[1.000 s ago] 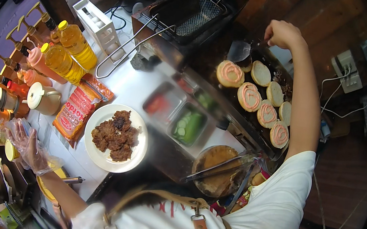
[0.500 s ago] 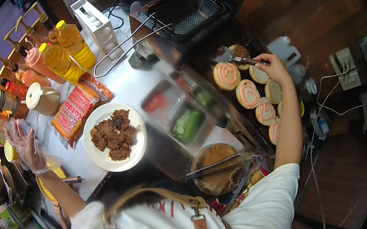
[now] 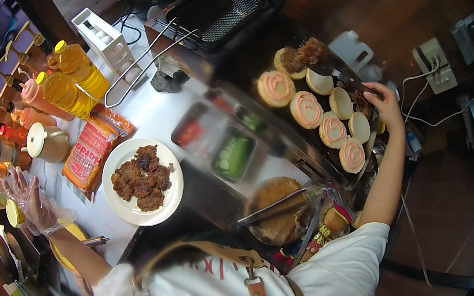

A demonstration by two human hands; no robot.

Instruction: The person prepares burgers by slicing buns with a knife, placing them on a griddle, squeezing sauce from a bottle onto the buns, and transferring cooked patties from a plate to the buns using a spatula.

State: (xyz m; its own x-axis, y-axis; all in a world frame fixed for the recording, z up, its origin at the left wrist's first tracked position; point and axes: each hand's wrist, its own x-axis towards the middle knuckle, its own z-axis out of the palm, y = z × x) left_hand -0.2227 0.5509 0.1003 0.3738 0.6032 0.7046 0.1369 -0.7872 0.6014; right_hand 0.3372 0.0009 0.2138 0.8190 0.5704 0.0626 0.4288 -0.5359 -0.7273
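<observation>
My right hand (image 3: 383, 102) is closed around the handle of a spatula (image 3: 353, 84), over the far right of a dark griddle (image 3: 334, 156). Its blade is hard to make out. Below it lie several bun halves: some bear swirls of pink sauce, like this sauced bun (image 3: 306, 110), others are plain, like this bare bun (image 3: 341, 103). Browned meat (image 3: 291, 61) sits on the bun at the upper left, with another blurred meat piece (image 3: 312, 51) beside it. My left hand (image 3: 33, 200), in a clear plastic glove, is held open with fingers spread, near a yellow-lidded container (image 3: 13, 213).
A white plate (image 3: 175, 200) of cooked meat stands on the counter beside a red package (image 3: 89, 153). Trays of sliced cucumber (image 3: 234, 157) and red pieces (image 3: 190, 132) border the griddle. Oil bottles (image 3: 80, 72) and sauce pumps line the left; tongs (image 3: 277, 206) rest over a round board.
My right hand has moved right with the spatula, away from the bun at the upper left. Meat shows more fully there now. My left hand stays much as before.
</observation>
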